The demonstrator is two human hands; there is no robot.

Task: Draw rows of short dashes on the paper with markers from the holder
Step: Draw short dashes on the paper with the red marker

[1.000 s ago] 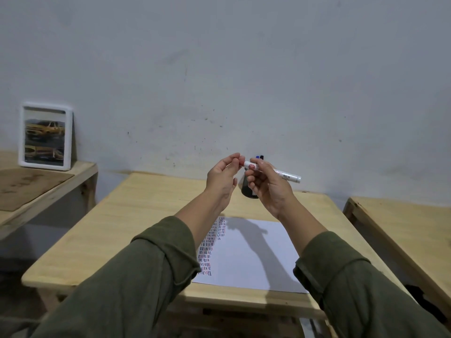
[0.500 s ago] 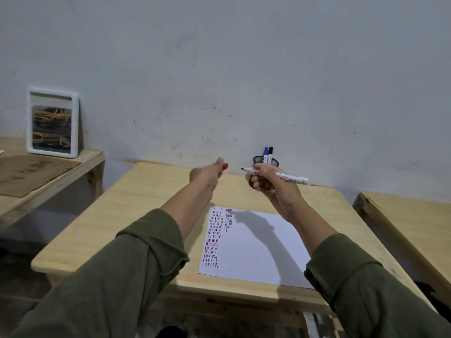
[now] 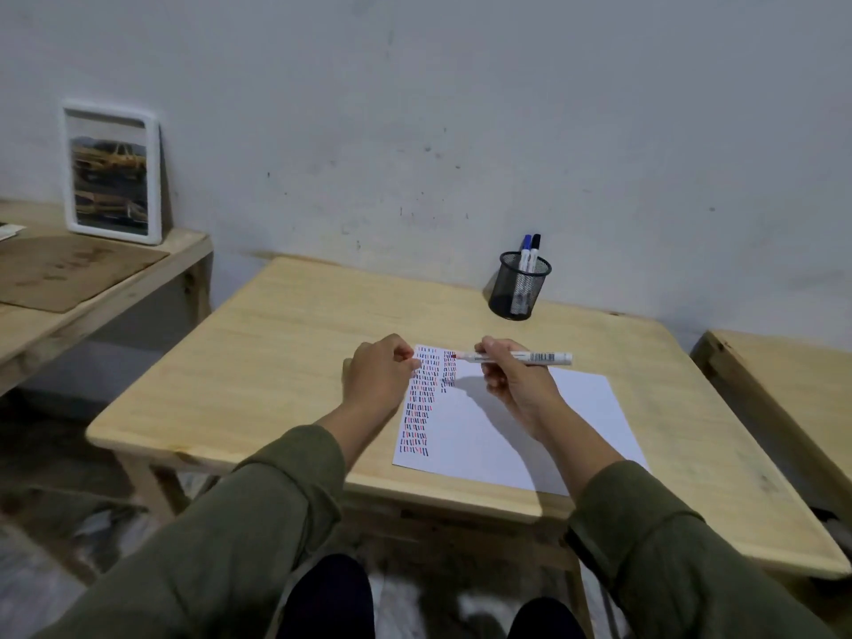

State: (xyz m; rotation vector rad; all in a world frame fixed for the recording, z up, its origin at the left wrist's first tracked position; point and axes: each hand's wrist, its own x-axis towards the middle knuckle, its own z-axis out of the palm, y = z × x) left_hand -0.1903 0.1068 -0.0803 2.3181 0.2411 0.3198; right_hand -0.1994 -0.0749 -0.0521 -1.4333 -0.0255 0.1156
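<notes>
My right hand (image 3: 516,385) holds the red marker (image 3: 511,357) in a closed grip, tip over the dashes on the paper (image 3: 530,435). My left hand (image 3: 380,378) is curled shut at the paper's left edge on the surface (image 3: 276,362).

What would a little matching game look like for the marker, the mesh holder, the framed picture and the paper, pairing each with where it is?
Things:
1. red marker
2. mesh holder
3. framed picture
4. paper

Places:
A. leaning on the wall, side table
B. flat on the table, under both hands
C. in the right hand
D. far side of the table, near the wall

Pairs: 1-C, 2-D, 3-A, 4-B
</notes>
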